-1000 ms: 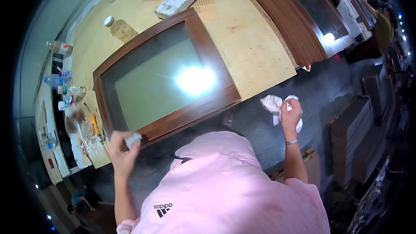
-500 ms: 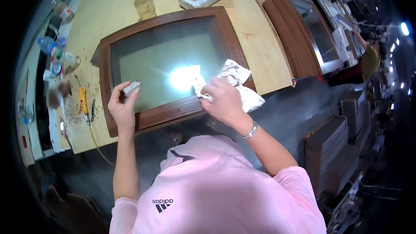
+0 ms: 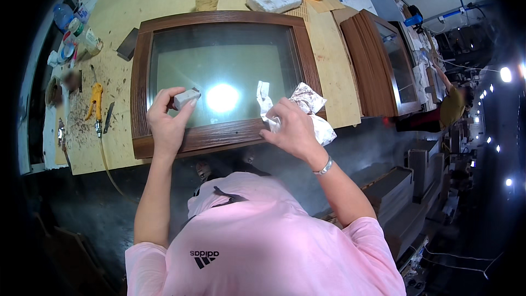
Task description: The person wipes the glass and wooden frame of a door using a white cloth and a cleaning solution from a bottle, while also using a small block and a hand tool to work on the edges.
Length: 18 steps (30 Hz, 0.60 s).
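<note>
Panel of glass [image 3: 222,57] in a dark brown, rectangular wooden frame [image 3: 219,140] lies on the pale plywood table [image 3: 337,71], at its near side. Above the panel's left part, the left hand [image 3: 167,123] grasps a small, angular grey block [image 3: 188,100] in a pinch; whether the block touches the glass, I cannot tell. The right hand [image 3: 292,127] clasps a crumpled white cloth with dark stains [image 3: 309,100] over the frame's near right corner. The glass could be scratched if the block's edge dragged across it; stains on the cloth could smear the wood if pressed there.
</note>
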Available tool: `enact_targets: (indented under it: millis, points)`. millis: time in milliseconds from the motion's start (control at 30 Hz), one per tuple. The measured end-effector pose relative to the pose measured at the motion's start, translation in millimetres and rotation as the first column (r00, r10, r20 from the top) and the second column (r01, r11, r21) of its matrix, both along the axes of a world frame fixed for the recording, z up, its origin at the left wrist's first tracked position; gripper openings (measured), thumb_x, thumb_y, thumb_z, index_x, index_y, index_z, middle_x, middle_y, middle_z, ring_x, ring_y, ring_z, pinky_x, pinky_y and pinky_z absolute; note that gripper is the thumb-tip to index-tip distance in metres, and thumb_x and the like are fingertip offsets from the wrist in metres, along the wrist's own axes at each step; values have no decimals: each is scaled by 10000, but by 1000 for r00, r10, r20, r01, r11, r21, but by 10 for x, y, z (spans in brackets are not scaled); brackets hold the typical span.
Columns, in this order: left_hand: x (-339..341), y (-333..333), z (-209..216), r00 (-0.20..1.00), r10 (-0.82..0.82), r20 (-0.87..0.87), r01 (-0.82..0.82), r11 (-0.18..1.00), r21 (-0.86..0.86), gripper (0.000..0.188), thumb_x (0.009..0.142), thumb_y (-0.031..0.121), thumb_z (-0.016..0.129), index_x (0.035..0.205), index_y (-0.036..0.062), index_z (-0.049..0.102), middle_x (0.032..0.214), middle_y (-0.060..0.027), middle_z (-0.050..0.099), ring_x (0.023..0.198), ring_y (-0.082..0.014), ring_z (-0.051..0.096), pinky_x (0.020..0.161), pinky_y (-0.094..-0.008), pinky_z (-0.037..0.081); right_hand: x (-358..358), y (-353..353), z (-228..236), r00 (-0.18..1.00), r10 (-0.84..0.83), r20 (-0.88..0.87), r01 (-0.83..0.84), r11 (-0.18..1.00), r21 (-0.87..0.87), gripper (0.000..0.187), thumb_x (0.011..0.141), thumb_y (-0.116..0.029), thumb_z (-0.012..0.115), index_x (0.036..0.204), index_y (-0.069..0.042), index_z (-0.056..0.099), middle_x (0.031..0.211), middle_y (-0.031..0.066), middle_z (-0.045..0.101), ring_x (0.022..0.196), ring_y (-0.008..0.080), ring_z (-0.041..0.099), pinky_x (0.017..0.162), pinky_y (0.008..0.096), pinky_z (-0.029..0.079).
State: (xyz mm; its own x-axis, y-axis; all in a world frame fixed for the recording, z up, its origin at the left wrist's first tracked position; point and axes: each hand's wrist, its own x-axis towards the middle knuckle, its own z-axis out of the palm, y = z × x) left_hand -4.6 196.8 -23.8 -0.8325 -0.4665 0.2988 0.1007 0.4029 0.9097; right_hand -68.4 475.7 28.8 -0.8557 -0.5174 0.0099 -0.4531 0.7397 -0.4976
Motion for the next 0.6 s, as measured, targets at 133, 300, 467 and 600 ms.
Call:
enact_targets:
  millis: [133, 300, 467, 600]
  points:
    - [1, 28, 52, 1000, 0, -5, -1, 1000, -20, 266, 769, 48, 775, 1017, 12, 683, 868, -53, 623, 751, -148, 556, 692, -279, 463, 2, 0, 12, 1000, -10, 17, 10, 1000, 14, 297, 686, -162, 814, 910, -47, 658, 917, 93, 589, 910, 307, 618, 756, 422, 504]
    - [2, 42, 82, 1000, -10, -16, 9, 999, -48, 266, 767, 47, 773, 1013, 12, 679, 861, -60, 618, 747, -157, 560, 689, -283, 463, 0, 2, -5, 999, -22, 24, 22, 1000, 6, 280, 693, -146, 803, 911, -44, 659, 914, 96, 588, 902, 308, 621, 755, 423, 505]
    - [15, 35, 81, 1000, -14, -16, 13, 999, -47, 266, 768, 49, 774, 1014, 14, 678, 863, -61, 621, 744, -159, 562, 689, -284, 463, 26, -33, 6, 999, 2, -38, -2, 1000, -6, 251, 703, -122, 779, 906, -39, 656, 898, 92, 585, 891, 300, 617, 754, 410, 504]
    - [16, 6, 60, 1000, -6, -10, 5, 998, -62, 269, 768, 49, 775, 1019, 16, 683, 859, -60, 622, 739, -156, 561, 687, -280, 462, 26, -79, -150, 984, -106, -146, 75, 977, -198, 169, 740, -79, 694, 885, -32, 624, 927, 135, 568, 914, 342, 598, 778, 448, 495]
